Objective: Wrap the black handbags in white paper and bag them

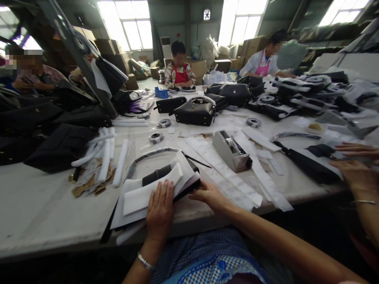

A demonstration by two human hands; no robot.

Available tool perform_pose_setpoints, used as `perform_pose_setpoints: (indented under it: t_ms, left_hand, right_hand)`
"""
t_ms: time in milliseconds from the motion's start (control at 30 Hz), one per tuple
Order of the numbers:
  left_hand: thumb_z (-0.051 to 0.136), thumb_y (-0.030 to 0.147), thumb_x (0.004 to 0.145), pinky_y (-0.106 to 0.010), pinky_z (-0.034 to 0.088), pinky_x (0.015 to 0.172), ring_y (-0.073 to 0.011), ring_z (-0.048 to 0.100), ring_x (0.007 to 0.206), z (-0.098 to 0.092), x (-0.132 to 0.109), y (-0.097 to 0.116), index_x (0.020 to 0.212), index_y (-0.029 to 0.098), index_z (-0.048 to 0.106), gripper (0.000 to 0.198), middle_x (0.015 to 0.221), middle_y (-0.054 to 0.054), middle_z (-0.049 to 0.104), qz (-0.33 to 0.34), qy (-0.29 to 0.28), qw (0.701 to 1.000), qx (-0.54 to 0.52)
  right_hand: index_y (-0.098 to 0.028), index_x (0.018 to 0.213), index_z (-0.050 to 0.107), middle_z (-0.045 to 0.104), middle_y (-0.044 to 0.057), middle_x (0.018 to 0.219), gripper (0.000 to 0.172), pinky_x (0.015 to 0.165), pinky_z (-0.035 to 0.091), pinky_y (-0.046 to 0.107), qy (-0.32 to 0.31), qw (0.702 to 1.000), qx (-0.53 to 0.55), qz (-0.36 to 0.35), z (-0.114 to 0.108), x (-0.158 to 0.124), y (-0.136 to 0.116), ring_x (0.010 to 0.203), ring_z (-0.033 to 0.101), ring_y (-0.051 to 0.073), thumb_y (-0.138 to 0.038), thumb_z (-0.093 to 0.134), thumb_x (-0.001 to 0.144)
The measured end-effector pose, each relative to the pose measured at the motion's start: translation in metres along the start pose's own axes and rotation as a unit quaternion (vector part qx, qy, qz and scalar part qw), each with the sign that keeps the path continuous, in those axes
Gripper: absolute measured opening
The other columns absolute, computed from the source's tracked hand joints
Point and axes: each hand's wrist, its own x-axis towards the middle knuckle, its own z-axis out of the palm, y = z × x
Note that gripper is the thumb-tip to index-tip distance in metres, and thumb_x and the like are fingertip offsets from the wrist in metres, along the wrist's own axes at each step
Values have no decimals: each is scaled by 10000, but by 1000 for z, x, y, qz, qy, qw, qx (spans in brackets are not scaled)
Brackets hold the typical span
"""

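A black handbag (194, 182) lies flat at the table's front edge, with its wrapped handle (148, 154) arching away from me. White foam sheets (136, 200) cover most of it, and a black rolled piece (156, 174) shows above them. My left hand (161, 203) rests on the top foam sheet, its fingers stretched out flat. At the bag's right corner, my right hand (210, 195) has its fingers bent around the edge; the fingertips are partly hidden.
A grey tape dispenser (231, 152) stands right of the bag, among white paper strips (222, 173). White foam rolls (106, 156) lie left. Black handbags (194, 112) and wrapped handle coils (156, 137) are farther back. A co-worker's hands (355, 165) work at the right; other people sit across the table.
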Motion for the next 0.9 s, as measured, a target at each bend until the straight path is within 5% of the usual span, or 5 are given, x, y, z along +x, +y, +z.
perform_pose_setpoints:
  t_ms: [67,167,300,733,900]
  left_hand:
    - [500,301,967,-461,360,1128,-305,406,1401,-3,0,-5,1549,158,186,676,1499,-131,466,0,-9,1000,-6]
    - [500,265,965,-449,351,1142,-288,405,1403,-7,2,-9,1550,173,179,674,1499,-116,469,-11,-11,1000,-14]
    - [478,254,968,-449,363,1143,-280,408,1402,-9,4,-9,1552,188,180,659,1500,-108,469,-27,-5,999,-27]
    - [501,192,948,-441,368,1143,-264,410,1402,-15,6,-9,1553,190,174,688,1507,-88,463,-35,-8,999,-18]
    - [503,202,947,-435,375,1138,-262,431,1389,-17,8,-9,1553,198,180,686,1495,-88,481,-44,7,999,-22]
  right_hand:
    - [-211,1129,709,727,71,1090,309,935,522,436,-30,975,-213,-61,-28,-2,-1,1024,676,272,-242,627,833]
    - [-201,1197,693,642,122,1298,328,1043,449,467,32,850,-499,-163,-75,0,-6,1194,599,295,-185,557,898]
    - [-211,1210,686,556,129,1410,399,1135,321,532,66,743,-645,-168,-119,9,-9,1341,460,329,-124,673,821]
    - [-274,933,778,744,56,1039,182,1021,402,438,53,812,-542,-211,-114,22,-24,1037,626,249,-324,603,915]
    - [-305,1003,766,754,27,1022,194,934,475,368,-95,835,-505,-200,-74,5,-29,961,675,216,-364,596,933]
